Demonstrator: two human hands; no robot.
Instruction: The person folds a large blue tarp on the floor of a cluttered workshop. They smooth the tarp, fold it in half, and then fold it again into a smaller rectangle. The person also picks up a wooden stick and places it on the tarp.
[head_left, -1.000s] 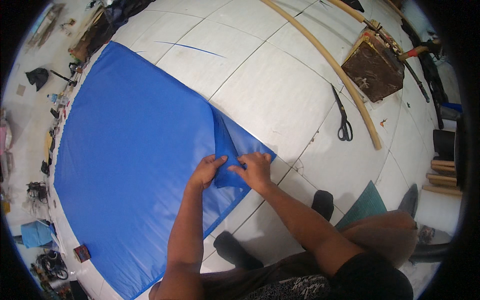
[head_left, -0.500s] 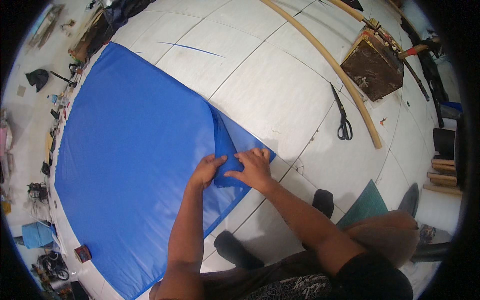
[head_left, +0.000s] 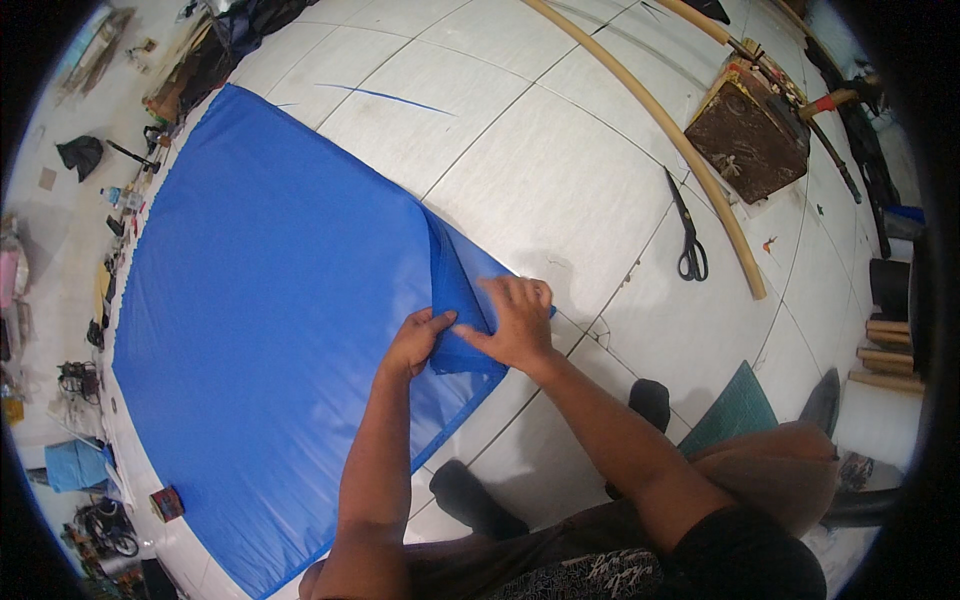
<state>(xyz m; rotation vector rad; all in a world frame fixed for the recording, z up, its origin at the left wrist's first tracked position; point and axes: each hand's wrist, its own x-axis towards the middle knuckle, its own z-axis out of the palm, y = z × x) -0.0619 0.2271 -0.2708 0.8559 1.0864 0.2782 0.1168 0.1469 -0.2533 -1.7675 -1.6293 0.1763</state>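
Note:
A large sheet of blue fabric [head_left: 270, 300] lies over the tiled floor, its right corner folded back on itself. My left hand [head_left: 410, 343] pinches the folded-back edge between thumb and fingers. Just right of it, my right hand [head_left: 515, 325] rests over the lower layer near the corner, fingers spread and nothing gripped. Part of the corner is hidden under that hand.
Black scissors [head_left: 688, 235] lie on the tiles to the right, beside a long tan tube [head_left: 690, 165]. Beyond stands a worn brown block [head_left: 745, 135]. A green mat [head_left: 730, 410] is near my foot. A small tin [head_left: 167, 504] sits at the sheet's left edge.
My right hand has lifted off the fold and shifted slightly right, its fingers opening out. My left hand keeps its pinch on the fabric.

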